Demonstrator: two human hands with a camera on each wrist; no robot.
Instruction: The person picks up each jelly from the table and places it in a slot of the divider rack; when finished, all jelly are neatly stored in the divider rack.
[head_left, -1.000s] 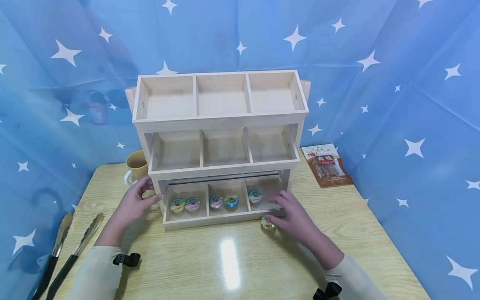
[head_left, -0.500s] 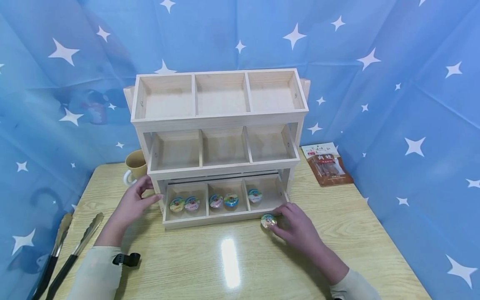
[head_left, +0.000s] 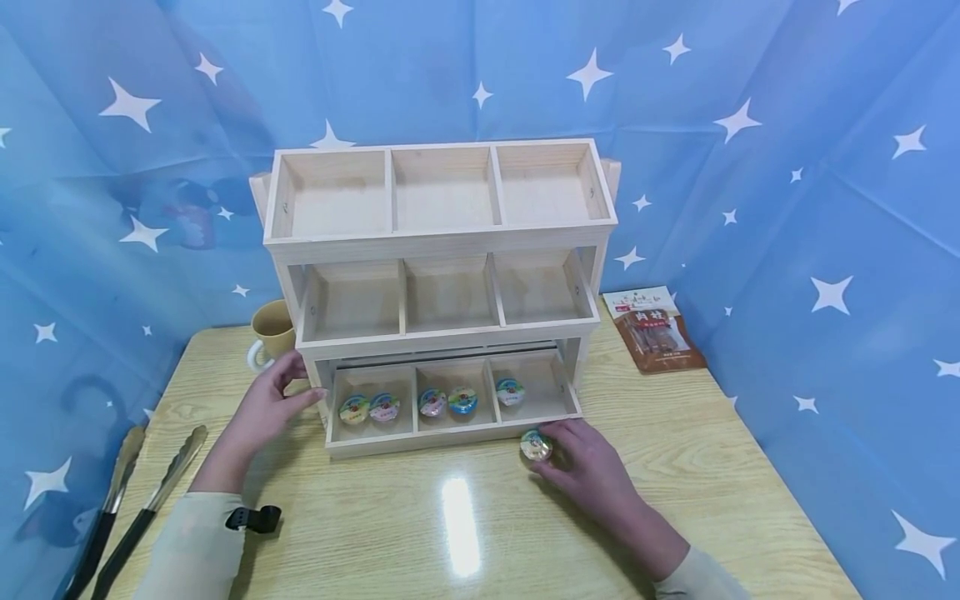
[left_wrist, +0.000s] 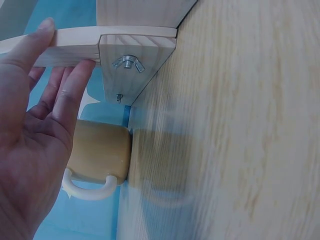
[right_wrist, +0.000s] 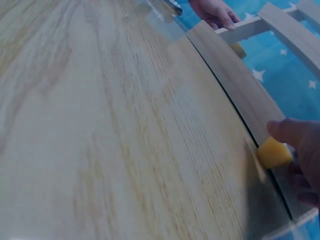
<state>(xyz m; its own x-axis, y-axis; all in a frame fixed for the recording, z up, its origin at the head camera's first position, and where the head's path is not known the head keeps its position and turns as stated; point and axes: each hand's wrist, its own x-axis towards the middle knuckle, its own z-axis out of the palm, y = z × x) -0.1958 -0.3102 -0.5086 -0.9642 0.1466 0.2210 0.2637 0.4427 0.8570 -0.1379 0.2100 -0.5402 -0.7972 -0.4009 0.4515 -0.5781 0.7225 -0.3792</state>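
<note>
A pale wooden three-tier rack [head_left: 442, 237] stands on the table. My left hand [head_left: 264, 402] holds its left side post; in the left wrist view the thumb lies on one face of the post [left_wrist: 75, 46] and the fingers on the other. In front of the bottom tier, at its right end, my right hand [head_left: 588, 467] pinches a small jelly cup [head_left: 536, 446] with a printed lid. Its yellow body [right_wrist: 274, 153] shows under the thumb in the right wrist view. Several similar cups sit in the bottom tier, including a light-blue-lidded cup [head_left: 510, 392] in its right compartment.
Behind the left hand stands a tan mug [head_left: 274, 328] with a white handle. Tongs with black handles [head_left: 123, 550] lie at the left table edge. A brown snack packet [head_left: 655, 331] lies to the right of the rack. Blue star-patterned cloth [head_left: 787, 167] hangs around the table.
My right hand has come down from over the bottom tier's right compartment to the jelly cup in front and taken hold of it. The left hand has stayed on the post.
</note>
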